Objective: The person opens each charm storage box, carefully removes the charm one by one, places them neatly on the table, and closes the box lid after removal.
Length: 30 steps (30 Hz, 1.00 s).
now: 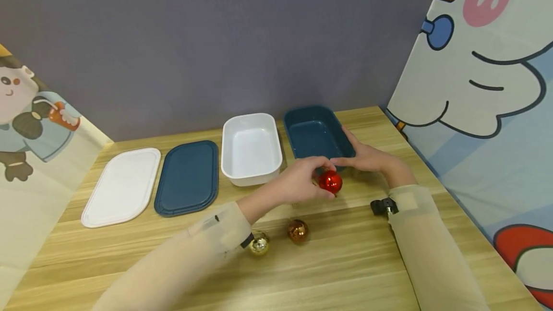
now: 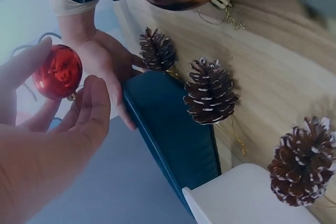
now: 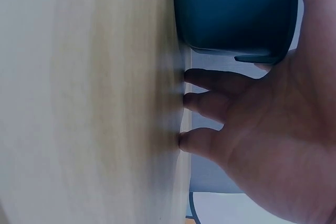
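Note:
My left hand (image 1: pixel 300 181) holds a shiny red Christmas ball (image 1: pixel 330 182) between thumb and fingers, at the near edge of a dark blue plastic box (image 1: pixel 317 133). The ball's small metal cap (image 2: pixel 71 97) faces the fingertips in the left wrist view. At the box's near right corner rests my right hand (image 1: pixel 371 156), its thumb along the front rim and its straight fingers down the right side. Other fingers (image 3: pixel 202 142) touch the tabletop in the right wrist view. Nothing lies in the visible part of the box.
A white box (image 1: pixel 251 150) stands left of the blue one, then a blue lid (image 1: pixel 187 176) and a white lid (image 1: pixel 123 186). Nearer lie a bronze ball (image 1: pixel 298 231) and a gold ball (image 1: pixel 259 244). The left wrist view shows pine cones (image 2: pixel 210 92) beside the boxes.

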{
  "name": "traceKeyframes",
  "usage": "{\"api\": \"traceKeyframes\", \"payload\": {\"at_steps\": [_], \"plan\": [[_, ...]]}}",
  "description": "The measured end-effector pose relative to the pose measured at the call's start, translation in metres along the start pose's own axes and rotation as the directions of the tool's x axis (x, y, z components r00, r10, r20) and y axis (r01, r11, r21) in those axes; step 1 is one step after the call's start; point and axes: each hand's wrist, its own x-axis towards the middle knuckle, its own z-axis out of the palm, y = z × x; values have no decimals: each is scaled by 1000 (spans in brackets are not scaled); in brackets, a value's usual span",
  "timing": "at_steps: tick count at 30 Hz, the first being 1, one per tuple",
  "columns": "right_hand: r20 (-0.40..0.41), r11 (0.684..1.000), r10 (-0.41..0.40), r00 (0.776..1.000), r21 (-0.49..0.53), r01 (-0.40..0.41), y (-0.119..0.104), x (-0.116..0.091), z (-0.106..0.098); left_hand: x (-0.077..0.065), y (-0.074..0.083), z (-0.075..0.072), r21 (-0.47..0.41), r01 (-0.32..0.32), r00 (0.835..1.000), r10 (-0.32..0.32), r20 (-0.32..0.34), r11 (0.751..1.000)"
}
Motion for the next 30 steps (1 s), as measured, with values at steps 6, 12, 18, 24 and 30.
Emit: {"api": "traceKeyframes", "payload": {"at_steps": [6, 12, 18, 24, 30], "plan": [[0, 1000, -9, 1000, 4, 9, 2, 1, 1, 3, 4, 9, 138, 12, 999, -17, 41, 990], [-8, 1000, -3, 1000, 15, 3, 2, -1, 2, 1, 9, 25, 273, -23, 995, -5, 103, 962], [-5, 1000, 1, 1000, 13, -1, 4, 0, 0, -5, 9, 39, 392, -30, 990, -27, 140, 920], [0, 1000, 6, 1000, 6, -6, 4, -1, 0, -9, 7, 47, 455, -45, 982, -44, 182, 889], [0, 1000, 2, 1000, 6, -2, 4, -1, 0, -7, 7, 54, 466, -17, 977, -85, 197, 885]]}}
